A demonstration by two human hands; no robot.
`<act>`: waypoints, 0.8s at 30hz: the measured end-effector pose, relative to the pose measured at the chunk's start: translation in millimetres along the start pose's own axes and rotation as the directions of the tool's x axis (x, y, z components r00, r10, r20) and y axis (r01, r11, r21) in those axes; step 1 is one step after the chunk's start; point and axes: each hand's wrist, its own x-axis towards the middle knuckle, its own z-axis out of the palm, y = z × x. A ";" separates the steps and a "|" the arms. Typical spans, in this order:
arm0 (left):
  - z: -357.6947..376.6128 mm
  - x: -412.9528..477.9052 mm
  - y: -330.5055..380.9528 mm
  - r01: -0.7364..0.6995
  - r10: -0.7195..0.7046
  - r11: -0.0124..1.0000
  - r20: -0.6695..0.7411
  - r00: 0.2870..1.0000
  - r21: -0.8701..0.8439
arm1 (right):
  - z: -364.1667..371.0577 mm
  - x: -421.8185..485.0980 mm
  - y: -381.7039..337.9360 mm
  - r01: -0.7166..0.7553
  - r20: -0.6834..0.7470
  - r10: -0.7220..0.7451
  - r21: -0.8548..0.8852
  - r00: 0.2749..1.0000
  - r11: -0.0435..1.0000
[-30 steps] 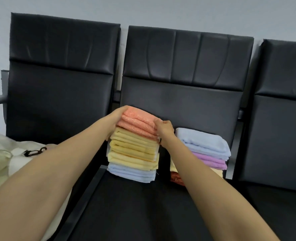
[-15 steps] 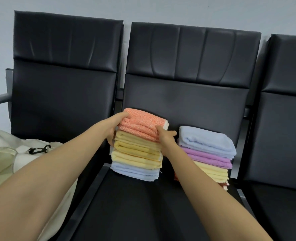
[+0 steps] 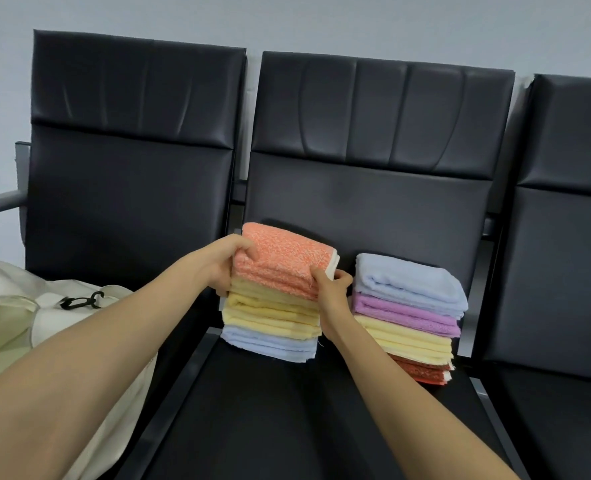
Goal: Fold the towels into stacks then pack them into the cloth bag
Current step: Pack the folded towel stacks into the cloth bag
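Two grips: left hand [image 3: 223,268], right hand [image 3: 332,291] clasp towel stack [image 3: 273,310] | cloth bag [image 3: 48,306] cropped

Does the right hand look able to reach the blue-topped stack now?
Likely yes: the right hand is just beside the blue-topped stack, nothing between them, but it grips the orange-topped stack and must release first.

Both hands have squared up the orange towels [image 3: 283,258] atop the orange-topped stack [image 3: 273,320]. The folded layers, slumped and rounded a second ago, now lie flatter, with a white edge [image 3: 334,264] showing at their right corner. The left hand [image 3: 224,266], earlier cupped round the stack's far left corner, now sets its thumb over the orange towels' left edge. The right hand [image 3: 332,291] has slid to pinch their near right corner. To the stack's right, the right forearm [image 3: 377,362] has cleared the neighbouring pile's red bottom towels [image 3: 424,373].
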 end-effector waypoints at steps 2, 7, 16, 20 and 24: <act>-1.1 -4.0 0.6 -0.004 0.004 0.999 0.012 1.000 0.036 | -1.3 -2.6 4.0 0.021 0.018 -0.022 0.011 1.000 1.000; 9.3 -10.6 1.4 -0.009 0.009 1.000 0.066 0.998 -0.006 | -5.1 -7.3 2.2 0.034 0.026 -0.036 0.059 0.999 0.998; 15.3 -4.6 -14.2 -0.308 0.329 0.938 0.122 0.936 -0.161 | -13.3 -14.7 -3.9 0.117 0.004 -0.119 0.148 0.993 0.982; 12.9 -20.9 -23.2 -0.333 0.363 0.918 0.116 0.925 -0.216 | -19.3 -25.7 -14.2 0.141 0.043 -0.148 0.133 0.988 0.981; 16.6 -45.6 -34.9 -0.340 0.385 0.906 0.161 0.909 -0.251 | -30.6 -50.5 -20.7 0.120 0.077 -0.136 0.186 0.988 0.975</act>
